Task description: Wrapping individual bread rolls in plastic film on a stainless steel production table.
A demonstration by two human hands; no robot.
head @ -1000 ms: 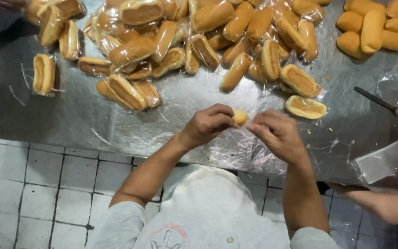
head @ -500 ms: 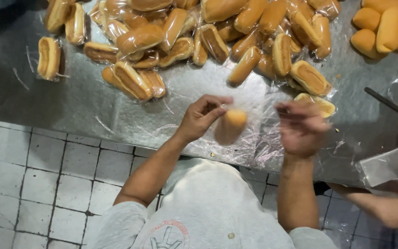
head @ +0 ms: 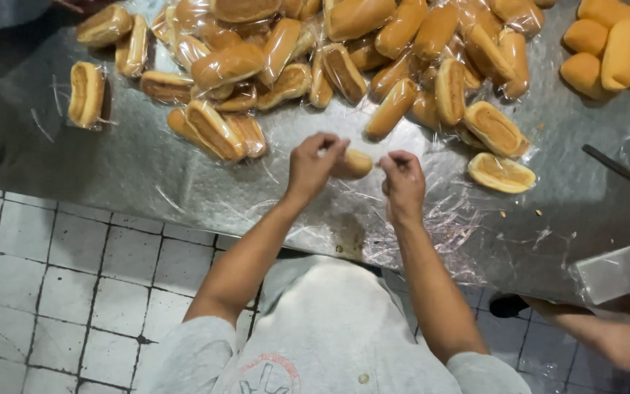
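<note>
Small golden oblong bread roll (head: 351, 163) betw. hands, long axis 3–9 o'clock; left hand (head: 313, 162) grips it; right hand (head: 402, 180), at 3 o'clock, pinches clear plastic wrap (head: 432, 219); steel counter (head: 147, 175).

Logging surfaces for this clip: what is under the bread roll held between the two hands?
Under the bread roll lie crinkled clear plastic film and the metal table. The left hand hides the roll's left end; the right hand pinches film beside it.

Light grey short-sleeved shirt, red printed emblem on front, bare forearms
</note>
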